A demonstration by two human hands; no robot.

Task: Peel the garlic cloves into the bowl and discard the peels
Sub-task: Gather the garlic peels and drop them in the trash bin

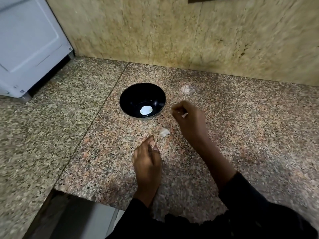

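Black bowl (142, 101) stands on the speckled granite counter (241, 135), roughly midway between the counter's front edge and the back wall. One white peeled garlic clove (146, 110) lies on the bowl's bottom.

Right hand (189, 120) is raised just right of the bowl, fingers curled; a small pale scrap (184, 115) shows at the fingertips, apparently pinched. Blurred; cannot tell whether it is peel or clove.

Left hand (147, 160) is low over the counter nearer the front edge, fingers bunched together and pointing toward the bowl. Whether it holds anything cannot be told.

A small white piece of garlic (164, 132) lies on the counter between the two hands, just beyond the left fingertips, apart from the bowl. A faint whitish fleck (186, 88) sits nearer the back wall, right of the bowl; too blurred to identify.

White appliance (29, 47) occupies the counter's far left corner. Dark sleeves (250, 204) cover both forearms.
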